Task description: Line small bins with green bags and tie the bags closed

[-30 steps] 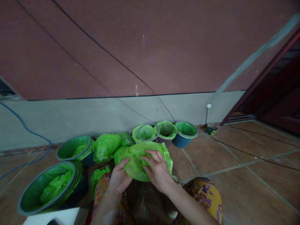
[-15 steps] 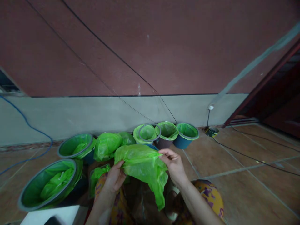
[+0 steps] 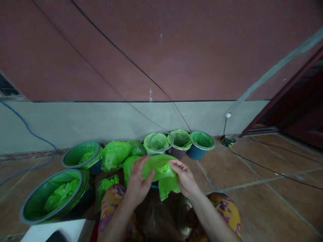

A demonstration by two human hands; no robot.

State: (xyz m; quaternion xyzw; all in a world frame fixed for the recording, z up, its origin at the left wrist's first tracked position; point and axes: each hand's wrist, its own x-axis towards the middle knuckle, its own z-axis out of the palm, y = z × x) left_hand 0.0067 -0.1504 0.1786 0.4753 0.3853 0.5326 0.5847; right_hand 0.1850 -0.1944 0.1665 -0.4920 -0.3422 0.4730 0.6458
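A thin bright green plastic bag (image 3: 161,164) spreads out in front of my knees, its loose lower end hanging down. My right hand (image 3: 184,176) pinches a gathered part of its right side between thumb and fingers. At the bag's left part is my left hand (image 3: 138,183), thumb and fingers apart, in front of the plastic; whether its fingertips touch the bag I cannot tell. A dark blue edge shows just under the bag; most of that object is hidden.
Green-lined buckets stand along the wall: a blue one (image 3: 199,146), a brown one (image 3: 179,141) and others. A large bucket (image 3: 51,198) with crumpled green plastic is at left. Filled green bags (image 3: 116,154) lie between. A white surface (image 3: 73,230) is at lower left. Cables cross the right floor.
My left hand has let go of the bag's left edge and moved up and right across it. The hanging end of the bag has risen and looks shorter. My right hand keeps its pinch.
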